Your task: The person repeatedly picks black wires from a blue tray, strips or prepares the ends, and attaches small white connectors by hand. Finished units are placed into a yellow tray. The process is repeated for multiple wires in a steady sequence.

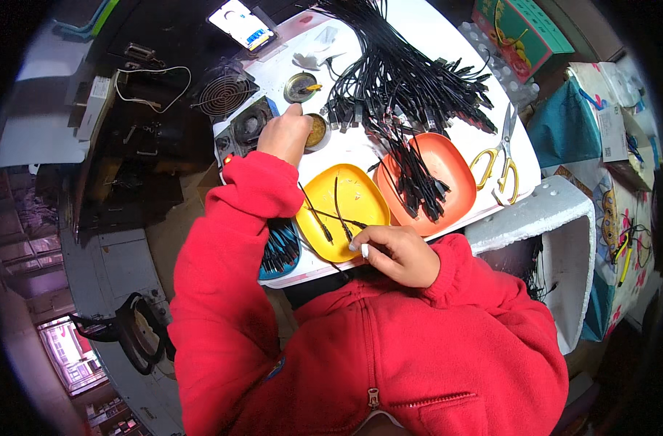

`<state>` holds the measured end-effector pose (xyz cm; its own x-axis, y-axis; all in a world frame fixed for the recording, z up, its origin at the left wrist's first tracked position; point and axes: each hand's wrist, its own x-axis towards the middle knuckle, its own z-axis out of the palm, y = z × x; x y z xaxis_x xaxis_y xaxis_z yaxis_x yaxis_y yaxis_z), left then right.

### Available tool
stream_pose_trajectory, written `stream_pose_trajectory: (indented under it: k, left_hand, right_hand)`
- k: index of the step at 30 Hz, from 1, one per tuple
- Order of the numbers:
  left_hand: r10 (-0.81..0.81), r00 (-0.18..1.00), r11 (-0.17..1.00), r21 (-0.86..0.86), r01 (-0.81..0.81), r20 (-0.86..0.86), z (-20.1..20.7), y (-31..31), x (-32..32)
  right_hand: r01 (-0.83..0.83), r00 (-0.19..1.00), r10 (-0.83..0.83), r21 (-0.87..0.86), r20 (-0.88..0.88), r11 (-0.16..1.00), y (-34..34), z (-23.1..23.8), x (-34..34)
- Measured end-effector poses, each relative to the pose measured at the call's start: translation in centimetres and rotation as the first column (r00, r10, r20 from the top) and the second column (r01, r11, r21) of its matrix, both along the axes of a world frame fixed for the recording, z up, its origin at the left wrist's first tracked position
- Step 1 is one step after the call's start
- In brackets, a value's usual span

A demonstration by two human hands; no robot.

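My left hand (pixel 286 136) is closed in a fist at the table's far left, beside a small round tin (pixel 317 129) with yellowish stuff inside. Whatever its fingers hold is hidden from this view. Over the front right rim of a yellow dish (pixel 360 187), my right hand (pixel 400 254) has its fingertips pinched at the end of a short black cable (pixel 337 200). More short black cables lie across that dish, among small pale scraps. An orange dish (pixel 458 171) touches the yellow one on the right and bears a bunch of black cables (pixel 421 182) with connectors.
A large heap of black USB cables (pixel 397 69) covers the far table. Gold-handled scissors (pixel 502 160) lie at right. Another tin (pixel 300 87), a black fan (pixel 251 123) and a lit phone (pixel 240 25) stand far left. A blue dish (pixel 282 251) of cables sits near left; a foam box (pixel 564 240) stands right.
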<state>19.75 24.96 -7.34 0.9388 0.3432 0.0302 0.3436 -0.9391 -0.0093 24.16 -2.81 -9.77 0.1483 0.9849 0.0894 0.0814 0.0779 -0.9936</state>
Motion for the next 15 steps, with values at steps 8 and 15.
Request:
stream_pose_trajectory:
  k: [8,15]
  left_hand:
    - [-0.011,0.967,0.987,-0.151,0.051,0.255,3.3,1.0,-4.1]
    - [0.149,0.943,0.988,-0.077,-0.131,0.298,5.1,4.5,-8.2]
  right_hand:
    - [0.048,0.999,-0.048,0.018,-0.017,0.999,-0.4,0.4,-0.4]
    - [0.03,1.0,-0.03,-0.044,0.005,0.999,-0.5,1.4,-1.0]
